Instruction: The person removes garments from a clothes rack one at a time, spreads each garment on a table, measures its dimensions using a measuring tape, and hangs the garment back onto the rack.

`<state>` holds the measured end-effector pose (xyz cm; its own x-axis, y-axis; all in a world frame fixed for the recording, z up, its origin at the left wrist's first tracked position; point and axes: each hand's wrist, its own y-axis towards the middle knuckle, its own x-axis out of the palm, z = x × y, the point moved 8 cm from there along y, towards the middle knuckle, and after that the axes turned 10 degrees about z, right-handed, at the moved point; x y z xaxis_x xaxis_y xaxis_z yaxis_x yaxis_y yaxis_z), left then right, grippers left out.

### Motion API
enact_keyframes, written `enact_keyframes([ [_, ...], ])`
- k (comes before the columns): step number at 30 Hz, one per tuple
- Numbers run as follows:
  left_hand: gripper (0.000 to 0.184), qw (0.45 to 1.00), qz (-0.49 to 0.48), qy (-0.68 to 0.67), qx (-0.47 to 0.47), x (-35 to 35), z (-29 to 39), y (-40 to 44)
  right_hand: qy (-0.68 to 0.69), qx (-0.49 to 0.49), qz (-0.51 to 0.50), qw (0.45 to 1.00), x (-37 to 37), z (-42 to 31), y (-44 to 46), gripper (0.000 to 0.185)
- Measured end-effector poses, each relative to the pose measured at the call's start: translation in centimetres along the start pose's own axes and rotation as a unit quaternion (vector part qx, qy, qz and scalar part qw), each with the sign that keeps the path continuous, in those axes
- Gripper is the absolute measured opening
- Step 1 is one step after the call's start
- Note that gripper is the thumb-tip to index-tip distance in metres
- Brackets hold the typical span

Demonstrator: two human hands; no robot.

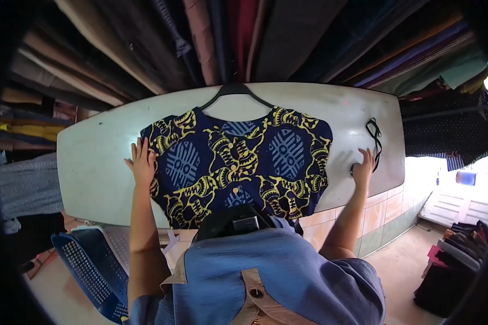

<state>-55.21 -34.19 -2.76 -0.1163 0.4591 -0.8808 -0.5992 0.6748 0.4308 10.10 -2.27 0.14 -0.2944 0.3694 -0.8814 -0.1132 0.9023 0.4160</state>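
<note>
I watch remotely as the left hand (142, 164), fingers spread, meets a navy-and-yellow printed cloth shirt (234, 176) on a white tabletop (95, 165); right hand (365, 167) fingers curl, grip unclear; sideways dragging could crease the cloth

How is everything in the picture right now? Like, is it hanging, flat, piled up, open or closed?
Patterned shirt: spread out on the table, looks buttoned
Hanger: in the shirt's neck
Table: partly covered by the shirt
Left hand: open, at the shirt's edge
Right hand: fingers bent, grip unclear
Black cord: loosely looped
Clothes behind the table: hanging
Clothes at right: piled up
</note>
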Motion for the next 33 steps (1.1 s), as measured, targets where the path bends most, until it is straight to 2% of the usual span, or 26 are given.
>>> enact_keyframes([
  [2,0.051,0.98,-0.079,0.174,-0.051,-0.7,-2.6,-0.5,-0.01,-0.012,-0.073,0.997,0.6,2.2,-2.4,0.058],
  [3,0.056,0.969,-0.059,0.215,-0.11,-1.7,-4.2,-0.5,-0.005,-0.02,-0.077,0.997,0.5,2.7,-3.1,0.058],
  [4,0.056,0.966,-0.059,0.222,-0.119,-1.7,-5.0,-0.5,0.036,0.011,-0.088,0.995,0.9,3.3,-3.7,0.06],
  [5,0.057,0.976,0.028,0.179,-0.12,-2.9,-5.1,-0.3,0.078,0.039,-0.101,0.991,1.4,3.9,-4.1,0.062],
  [6,0.058,0.976,0.117,0.138,-0.118,-4.8,-4.9,-0.3,0.079,0.018,-0.088,0.993,1.2,3.8,-4.1,0.062],
  [8,0.062,0.988,0.152,-0.036,0.01,-6.2,-1.2,-0.9,0.123,0.012,-0.051,0.991,0.3,3.7,-3.9,0.062],
  [10,0.062,0.996,-0.027,0.024,0.08,-4.8,2.1,-2.6,0.228,0.099,-0.014,0.968,0.1,4.7,-3.7,0.062],
  [11,0.059,0.998,-0.029,0.024,0.055,-4.9,2.1,-3.6,0.27,0.128,0.002,0.954,-0.2,5.2,-3.6,0.059],
  [12,0.056,0.999,-0.03,0.023,0.031,-4.8,2.2,-4.6,0.373,0.154,0.045,0.914,-1.1,4.4,-3.2,0.054],
  [13,0.049,0.999,0.003,-0.026,-0.03,-5.2,1.8,-5.2,0.444,0.153,0.06,0.881,-2.1,3.3,-2.8,0.052],
  [14,0.046,0.99,0.064,-0.121,-0.042,-5.9,1.8,-5.6,0.511,0.154,0.075,0.843,-3.3,2.2,-2.4,0.05],
  [15,0.041,0.982,0.055,-0.173,-0.051,-6.4,2.6,-5.9,0.512,0.152,0.074,0.842,-4.9,0.1,-1.9,0.05],
  [16,0.037,0.971,0.047,-0.225,-0.061,-6.8,3.6,-6.4,0.617,0.136,0.054,0.773,-6.6,-3.3,-1.1,0.049],
  [17,0.032,0.928,-0.008,-0.351,-0.127,-5.3,4.0,-7.2,0.712,0.119,0.033,0.691,-8.0,-6.7,-0.5,0.049],
  [18,0.028,0.861,-0.062,-0.468,-0.189,-3.8,5.0,-8.3,0.712,0.117,0.031,0.691,-9.1,-9.2,-0.1,0.049],
  [20,0.025,0.757,-0.128,-0.61,-0.194,-3.7,8.9,-8.9,0.694,0.204,-0.117,0.68,-7.8,-15.0,-0.5,0.044],
  [22,0.027,0.708,-0.228,-0.642,-0.187,-3.4,12.0,-9.6,0.686,0.161,-0.26,0.66,-6.2,-22.1,-2.5,0.039],
  [23,0.027,0.706,-0.228,-0.644,-0.185,-3.7,13.0,-9.5,0.699,0.135,-0.323,0.624,-5.1,-25.2,-4.1,0.033],
  [24,0.029,0.672,-0.262,-0.661,-0.205,-3.7,14.3,-9.6,0.59,0.086,-0.393,0.7,-4.3,-27.9,-5.8,0.034],
  [25,0.031,0.637,-0.294,-0.677,-0.224,-3.8,15.5,-9.7,0.553,-0.036,-0.353,0.754,-3.5,-30.6,-6.8,0.034],
  [26,0.031,0.636,-0.293,-0.678,-0.224,-4.2,16.2,-9.4,0.505,-0.157,-0.306,0.791,-2.7,-33.1,-8.4,0.034],
  [28,0.032,0.572,-0.355,-0.673,-0.305,-3.8,17.4,-10.2,0.475,-0.234,-0.29,0.797,-3.2,-36.6,-10.6,0.029],
  [30,0.029,0.578,-0.349,-0.668,-0.313,-3.4,17.5,-10.6,0.437,-0.221,-0.354,0.797,-1.8,-38.2,-12.4,0.027],
  [32,0.028,0.6,-0.346,-0.647,-0.318,-2.9,17.0,-11.1,0.413,-0.251,-0.35,0.803,-2.0,-39.1,-13.1,0.027],
  [33,0.024,0.593,-0.333,-0.651,-0.336,-2.5,16.6,-11.4,0.386,-0.283,-0.32,0.817,-2.1,-39.4,-13.3,0.027],
])
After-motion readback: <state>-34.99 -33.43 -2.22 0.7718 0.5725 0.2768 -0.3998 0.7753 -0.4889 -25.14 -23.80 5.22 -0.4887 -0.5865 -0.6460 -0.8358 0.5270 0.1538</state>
